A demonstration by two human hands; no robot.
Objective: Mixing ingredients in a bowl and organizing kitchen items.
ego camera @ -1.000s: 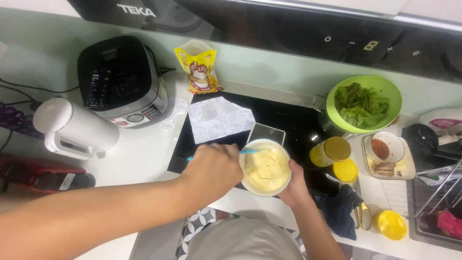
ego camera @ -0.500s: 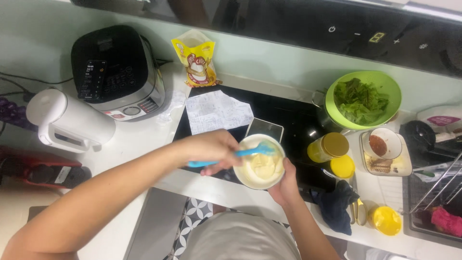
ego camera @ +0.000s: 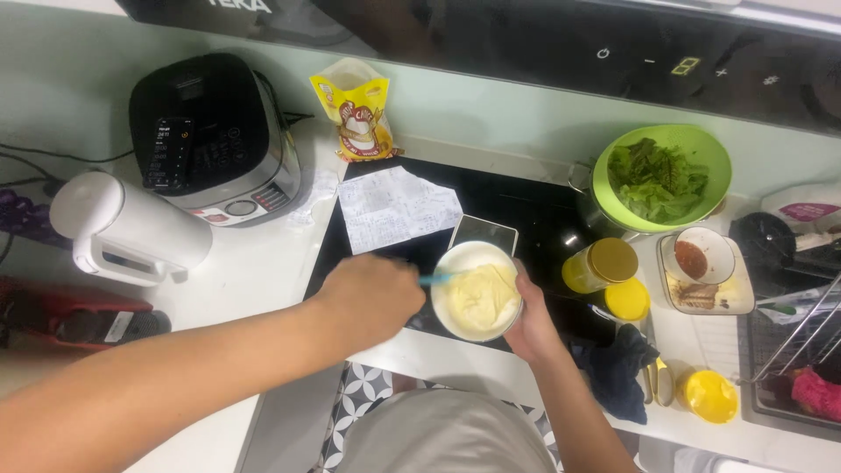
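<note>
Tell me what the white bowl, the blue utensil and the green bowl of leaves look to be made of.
White bowl: probably glazed ceramic, smooth and opaque; plastic is possible. Blue utensil: likely plastic or silicone, uniformly pale blue, blurred. Green bowl: apparently plastic, bright even colour, thin rim with a soft sheen.

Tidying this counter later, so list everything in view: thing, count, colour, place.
bowl of batter: 1, white, pale yellow mix, centre on hob
spatula: 1, blue, in the bowl
paper sheet: 1, white, on hob
phone: 1, dark, behind bowl
cooker: 1, black and silver, back left
kettle: 1, white, left
pouch: 1, yellow, against wall
salad bowl: 1, green, right
jars: 2, yellow, right of bowl
left hand: holds spatula
right hand: steadies bowl
</note>
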